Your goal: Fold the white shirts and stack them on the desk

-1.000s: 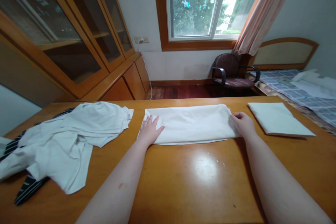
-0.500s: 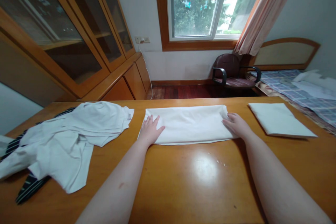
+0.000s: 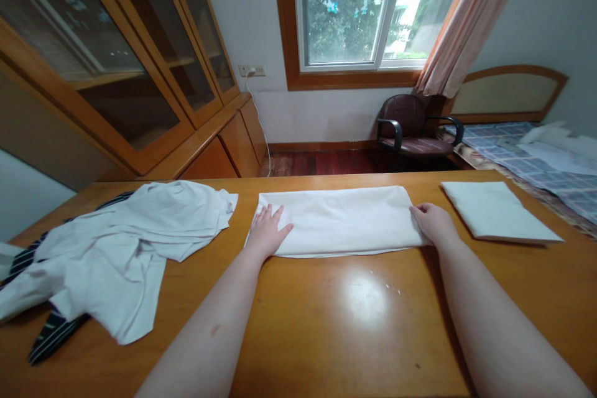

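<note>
A white cloth (image 3: 345, 221), folded into a long flat strip, lies across the wooden table (image 3: 326, 323) in front of me. My left hand (image 3: 268, 231) rests flat on its left end with the fingers spread. At the opposite end, my right hand (image 3: 433, 222) pinches the right edge between thumb and curled fingers. What sort of garment or cloth it is, the folds do not show.
A loose heap of white clothing (image 3: 125, 236) lies on the left, over a dark striped cloth (image 3: 58, 333). On the right sits a neatly folded white cloth (image 3: 499, 211). Beyond the table stand a chair (image 3: 405, 127), a bed (image 3: 550, 149) and a glass-door cabinet (image 3: 140, 43).
My right hand has moved slightly right, and its fingers have closed on the cloth's right edge. That end now looks straighter and smoother. My left hand has stayed in place.
</note>
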